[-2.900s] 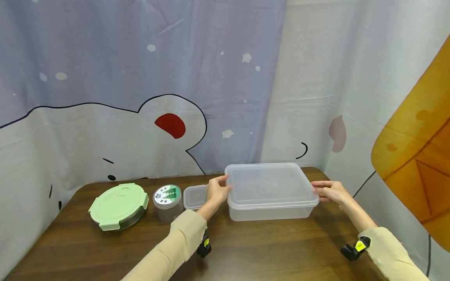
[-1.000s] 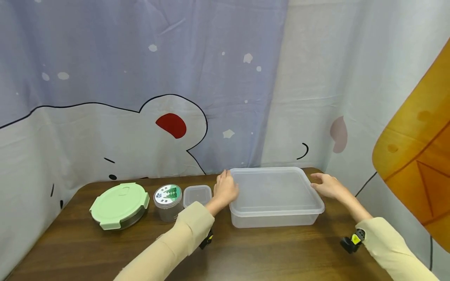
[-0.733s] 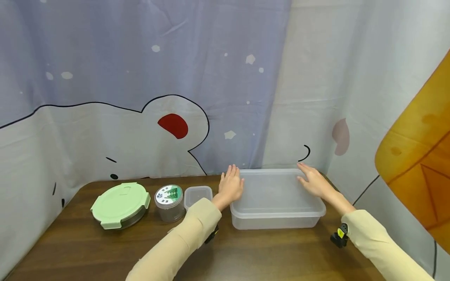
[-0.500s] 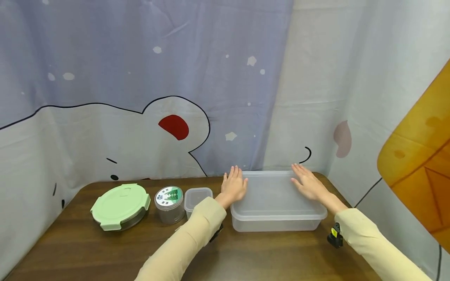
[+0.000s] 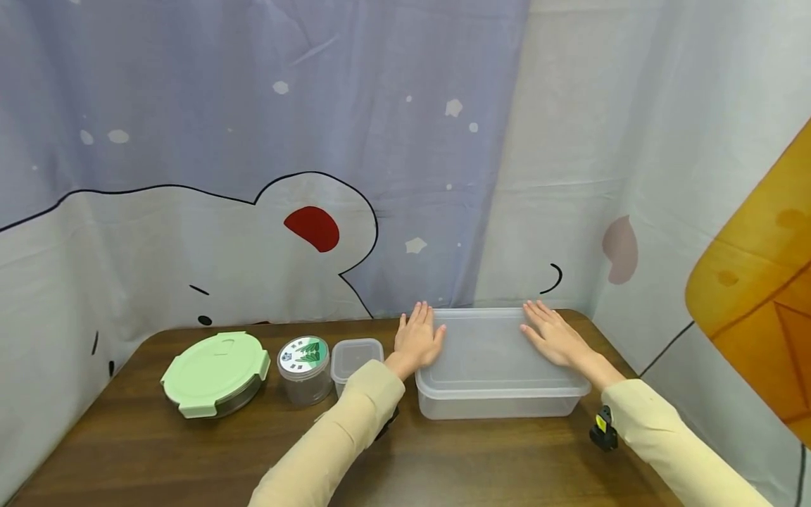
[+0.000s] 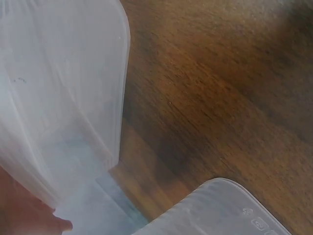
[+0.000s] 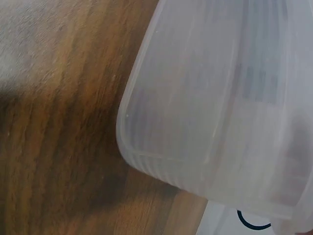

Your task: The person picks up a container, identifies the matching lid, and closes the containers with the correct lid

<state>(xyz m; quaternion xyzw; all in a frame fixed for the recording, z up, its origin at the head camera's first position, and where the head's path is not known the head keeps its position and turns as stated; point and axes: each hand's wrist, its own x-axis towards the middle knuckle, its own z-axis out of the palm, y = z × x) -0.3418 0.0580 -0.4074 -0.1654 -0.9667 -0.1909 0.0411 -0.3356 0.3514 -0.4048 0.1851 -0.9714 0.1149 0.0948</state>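
Observation:
A large clear plastic storage box [image 5: 488,352] with its lid on sits toward the back right of the table in the head view. My left hand [image 5: 416,343] rests on the lid's left edge, fingers straight and pointing away from me. On the lid's right side lies my right hand [image 5: 557,339], fingers straight too. In the left wrist view the box's side wall [image 6: 73,88] fills the left, with part of my left hand [image 6: 27,210] at the lower left corner. The right wrist view shows the box's other end [image 7: 195,107].
Left of the box stand a small clear square container [image 5: 356,355], a round jar [image 5: 305,370] with a white and green lid, and a round container with a green clip lid [image 5: 217,373]. A patterned curtain [image 5: 405,155] hangs behind the wooden table [image 5: 190,458].
Both hands have moved from the box's sides onto the top of its lid, their fingers straightening. The box sits slightly nearer to me than at first. Over the last half second little moves.

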